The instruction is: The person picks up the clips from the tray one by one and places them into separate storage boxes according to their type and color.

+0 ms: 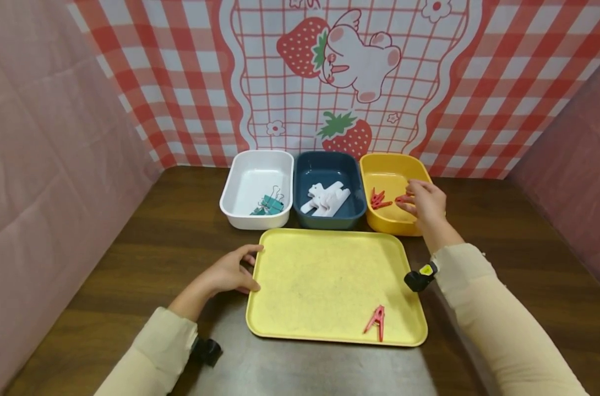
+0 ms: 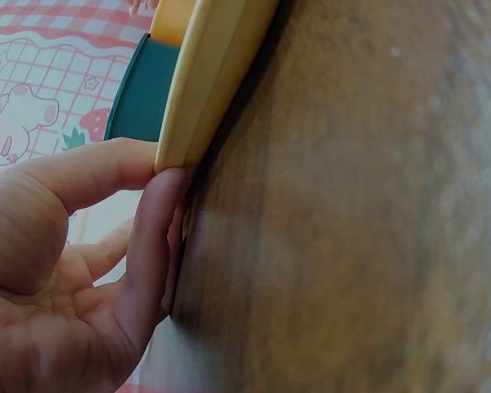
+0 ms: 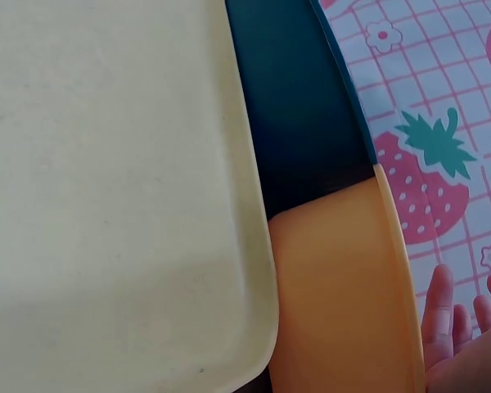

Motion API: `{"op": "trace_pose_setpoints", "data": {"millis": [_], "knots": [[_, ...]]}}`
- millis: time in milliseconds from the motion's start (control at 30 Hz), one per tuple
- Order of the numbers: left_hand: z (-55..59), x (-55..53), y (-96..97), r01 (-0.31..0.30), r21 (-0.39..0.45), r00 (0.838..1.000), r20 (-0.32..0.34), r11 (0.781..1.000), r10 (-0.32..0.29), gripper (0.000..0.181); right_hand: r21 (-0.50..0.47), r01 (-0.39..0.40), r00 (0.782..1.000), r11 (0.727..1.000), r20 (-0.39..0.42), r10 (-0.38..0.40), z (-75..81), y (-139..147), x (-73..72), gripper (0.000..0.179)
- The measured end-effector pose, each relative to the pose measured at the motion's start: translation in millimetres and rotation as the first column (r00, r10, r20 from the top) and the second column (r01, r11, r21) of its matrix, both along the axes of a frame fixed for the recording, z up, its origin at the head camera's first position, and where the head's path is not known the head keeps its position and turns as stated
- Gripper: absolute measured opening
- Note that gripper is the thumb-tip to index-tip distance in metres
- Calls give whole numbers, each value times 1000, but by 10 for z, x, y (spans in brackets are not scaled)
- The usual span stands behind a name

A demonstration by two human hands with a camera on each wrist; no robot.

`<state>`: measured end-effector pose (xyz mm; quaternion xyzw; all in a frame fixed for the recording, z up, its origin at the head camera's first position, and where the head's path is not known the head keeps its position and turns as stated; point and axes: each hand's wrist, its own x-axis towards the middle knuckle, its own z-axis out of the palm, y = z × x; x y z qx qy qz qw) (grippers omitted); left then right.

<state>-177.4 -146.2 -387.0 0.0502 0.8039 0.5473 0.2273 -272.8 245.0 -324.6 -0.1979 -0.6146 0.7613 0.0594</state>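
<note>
My left hand [image 1: 230, 270] holds the left rim of a yellow tray [image 1: 325, 280], its thumb and fingers at the edge. In the left wrist view, the left hand's [image 2: 90, 270] digits meet the tray's rim [image 2: 180, 123]. Over the yellow bin [image 1: 394, 228] is my right hand [image 1: 427, 203], fingers bent downward. A small red clip [image 1: 403, 199] shows by its fingertips. Several red clips [image 1: 379, 200] lie in that bin. Another red clip [image 1: 376, 322] lies on the tray near its front right. The right wrist view shows the right hand's [image 3: 466, 344] digits apart, without a visible clip between them.
Left of the yellow bin stand a dark blue bin [image 1: 330, 222] with white clips [image 1: 327, 198] and a white bin [image 1: 257, 222] with teal binder clips [image 1: 270, 204]. Behind them hangs a checked strawberry cloth [image 1: 196, 82]. Brown tabletop [image 1: 146, 247] surrounds the tray.
</note>
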Motion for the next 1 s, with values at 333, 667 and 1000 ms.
{"op": "trace_pose_setpoints", "data": {"millis": [333, 667, 1000], "knots": [[-1, -3, -3, 3, 0, 1000, 3, 1000, -3, 84, 50, -47, 999, 998, -11, 48, -14, -33, 117, 16], [3, 1, 3, 4, 5, 1000, 4, 1000, -4, 83, 95, -91, 996, 991, -11, 92, -23, -40, 262, 12], [-14, -3, 0, -2, 29, 1000, 7, 1000, 2, 83, 140, -140, 990, 980, -3, 142, -19, -58, 395, 21]]}}
